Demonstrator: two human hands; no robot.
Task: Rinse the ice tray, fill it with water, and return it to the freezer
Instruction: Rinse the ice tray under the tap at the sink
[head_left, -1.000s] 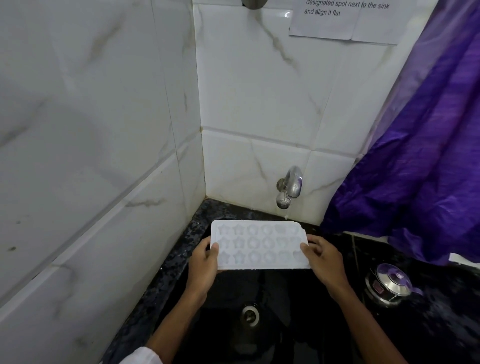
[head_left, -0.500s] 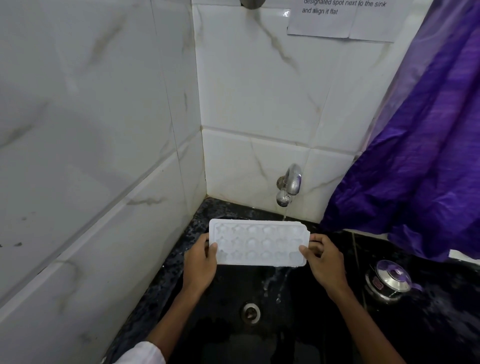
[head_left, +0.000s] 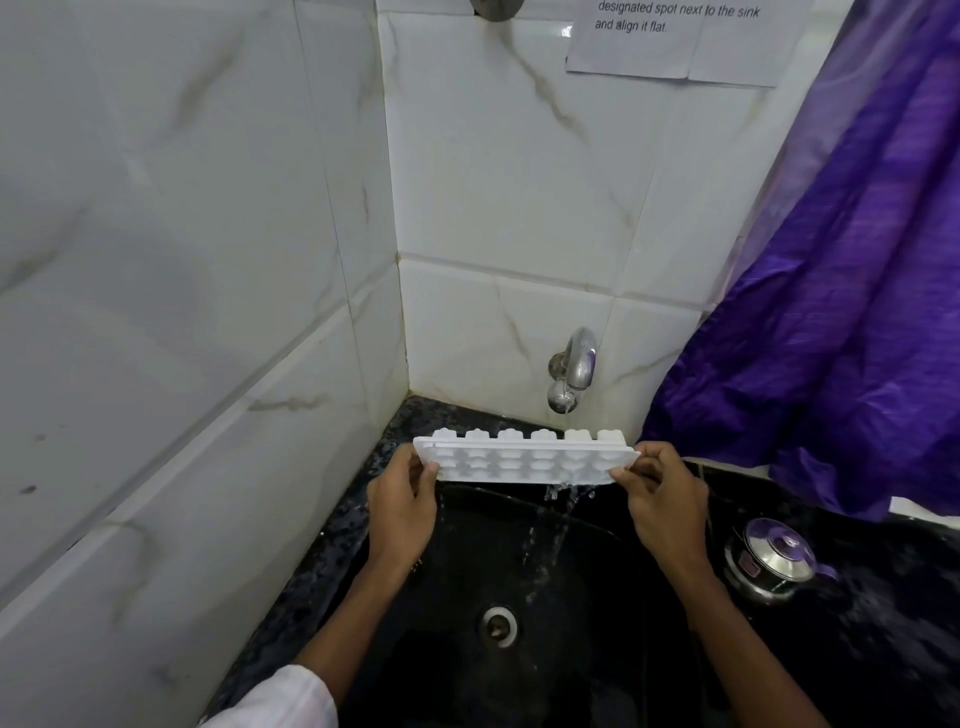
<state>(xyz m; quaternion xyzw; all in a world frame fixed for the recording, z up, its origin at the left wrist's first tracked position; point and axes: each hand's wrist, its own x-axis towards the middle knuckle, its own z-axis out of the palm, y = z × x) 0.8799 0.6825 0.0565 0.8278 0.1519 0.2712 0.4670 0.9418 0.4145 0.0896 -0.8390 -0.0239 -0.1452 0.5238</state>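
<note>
- Ice tray (head_left: 524, 460): tilted under the tap (head_left: 571, 371), water spilling into the sink (head_left: 467, 545).
- Your left hand (head_left: 402, 501) and right hand (head_left: 662, 501): each pinches one end.

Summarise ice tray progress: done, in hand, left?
Done: ice tray wetted under the running tap. In hand: rinse; left hand and right hand pinch its ends, tray tipped toward the person, water spilling off its lower edge into the sink. Left: fill it level, then carry it to the freezer, not in view.
</note>
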